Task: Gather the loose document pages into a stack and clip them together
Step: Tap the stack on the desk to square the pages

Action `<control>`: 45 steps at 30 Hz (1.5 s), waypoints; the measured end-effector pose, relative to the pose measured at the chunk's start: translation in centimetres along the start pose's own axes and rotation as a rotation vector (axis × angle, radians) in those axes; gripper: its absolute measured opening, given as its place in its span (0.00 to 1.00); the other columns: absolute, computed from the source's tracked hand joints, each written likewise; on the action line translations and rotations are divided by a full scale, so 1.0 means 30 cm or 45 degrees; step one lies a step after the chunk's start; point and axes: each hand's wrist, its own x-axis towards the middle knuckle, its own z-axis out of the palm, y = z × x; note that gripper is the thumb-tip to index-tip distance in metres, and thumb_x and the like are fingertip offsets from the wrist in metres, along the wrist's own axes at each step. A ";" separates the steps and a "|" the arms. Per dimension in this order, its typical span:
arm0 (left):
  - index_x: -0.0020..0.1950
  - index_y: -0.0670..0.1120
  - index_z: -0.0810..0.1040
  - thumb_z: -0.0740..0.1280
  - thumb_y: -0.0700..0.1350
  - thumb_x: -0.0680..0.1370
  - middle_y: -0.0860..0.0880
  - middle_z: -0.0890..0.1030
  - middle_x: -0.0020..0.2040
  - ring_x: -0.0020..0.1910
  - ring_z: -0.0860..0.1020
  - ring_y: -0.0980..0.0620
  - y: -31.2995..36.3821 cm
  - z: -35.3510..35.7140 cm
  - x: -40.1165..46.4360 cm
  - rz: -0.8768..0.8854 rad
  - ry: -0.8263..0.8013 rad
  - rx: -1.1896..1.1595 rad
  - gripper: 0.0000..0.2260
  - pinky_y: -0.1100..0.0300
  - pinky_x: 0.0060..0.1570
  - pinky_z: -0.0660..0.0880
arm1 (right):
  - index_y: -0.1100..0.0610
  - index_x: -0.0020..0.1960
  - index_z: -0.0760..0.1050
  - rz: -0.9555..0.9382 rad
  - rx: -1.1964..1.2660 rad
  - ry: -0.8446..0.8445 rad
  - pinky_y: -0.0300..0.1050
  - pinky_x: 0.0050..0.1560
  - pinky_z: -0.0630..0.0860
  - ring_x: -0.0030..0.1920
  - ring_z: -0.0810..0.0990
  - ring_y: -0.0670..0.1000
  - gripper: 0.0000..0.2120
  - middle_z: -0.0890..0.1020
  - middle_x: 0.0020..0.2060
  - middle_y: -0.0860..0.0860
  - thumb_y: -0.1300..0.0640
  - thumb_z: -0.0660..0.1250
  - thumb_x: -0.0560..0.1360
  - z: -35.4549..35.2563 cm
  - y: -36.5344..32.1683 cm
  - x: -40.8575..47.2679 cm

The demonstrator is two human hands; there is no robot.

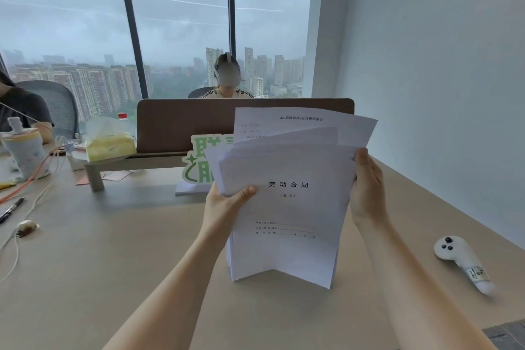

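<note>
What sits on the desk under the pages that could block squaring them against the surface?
Nothing visible does. Both the left hand and right hand hold the pages upright, bottom edge at the bare desk. The white controller lies well to the right, the green sign behind.

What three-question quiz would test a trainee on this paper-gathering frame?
1. True or false: the pages stand upright with their lower edge on the desk.
2. Which hand grips the right side of the stack near the top? A) left hand B) right hand C) neither
3. Fill in: the tops of the sheets are ____ (squared or fanned out).

Key
1. True: the lower edge rests on the desk.
2. B: the right hand holds the right edge; the left hand pinches the left edge, thumb on the front page.
3. Fanned out: several sheets stick up unevenly behind the front page, and no clip is visible on them.
</note>
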 end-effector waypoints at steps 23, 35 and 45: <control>0.40 0.44 0.84 0.78 0.39 0.69 0.49 0.86 0.40 0.40 0.84 0.50 0.038 0.040 0.012 -0.079 -0.020 0.237 0.04 0.56 0.42 0.82 | 0.50 0.38 0.83 0.109 -0.272 0.055 0.36 0.38 0.74 0.35 0.79 0.40 0.06 0.84 0.31 0.39 0.56 0.74 0.73 0.045 -0.007 -0.057; 0.38 0.45 0.84 0.75 0.38 0.71 0.51 0.85 0.36 0.35 0.82 0.53 -0.023 -0.013 -0.030 -0.082 0.118 0.165 0.04 0.55 0.41 0.79 | 0.53 0.47 0.82 0.160 -0.269 -0.212 0.45 0.47 0.79 0.42 0.84 0.48 0.06 0.87 0.41 0.47 0.64 0.72 0.74 0.042 0.039 -0.070; 0.46 0.50 0.82 0.77 0.43 0.70 0.53 0.86 0.40 0.39 0.83 0.55 -0.016 -0.021 -0.036 -0.073 0.114 0.239 0.08 0.58 0.41 0.80 | 0.53 0.49 0.83 0.290 -0.238 -0.056 0.48 0.50 0.79 0.47 0.86 0.51 0.06 0.88 0.43 0.47 0.62 0.71 0.75 0.057 0.125 -0.148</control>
